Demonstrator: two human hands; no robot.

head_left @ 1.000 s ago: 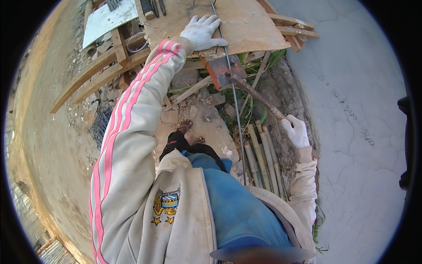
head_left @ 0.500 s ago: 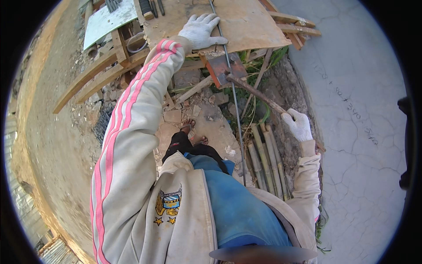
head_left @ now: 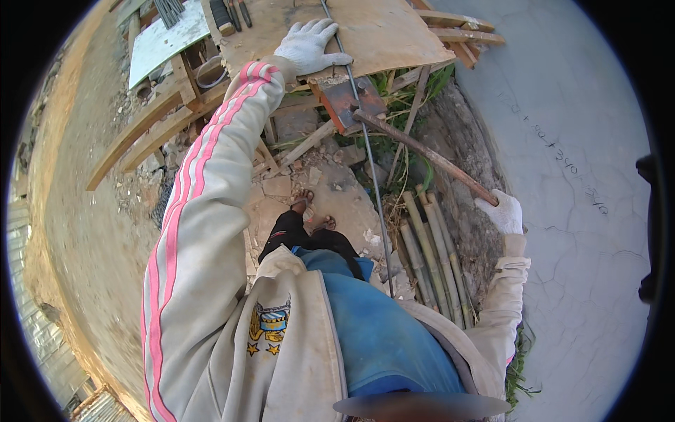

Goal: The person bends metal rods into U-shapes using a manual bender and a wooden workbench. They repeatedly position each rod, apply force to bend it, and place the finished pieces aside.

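My left hand (head_left: pixel 307 48), in a white glove, lies flat on the wooden board with its fingers stretched out. Its fingertips and thumb touch a long thin steel rod (head_left: pixel 371 151). This rod runs from the board across a rusty metal plate (head_left: pixel 348 105) with upright pegs, then down toward my body. At the plate, the head of a rusty metal bar (head_left: pixel 429 153) meets the rod. My right hand (head_left: pixel 503 212), also gloved, is closed around the bar's other end, out to the right.
The wooden board (head_left: pixel 394 42) rests on timber supports (head_left: pixel 151 130). Hand tools (head_left: pixel 228 14) lie at its far left, beside a pale sheet (head_left: pixel 165 42) bearing steel rods. Bamboo poles (head_left: pixel 436 260) stand near my right arm. Rubble surrounds my feet; a cracked grey concrete surface (head_left: pixel 576 281) is at right.
My right hand has moved outward and nearer along the rusty bar to its end. My left hand remains flat on the board, and the view has shifted slightly.
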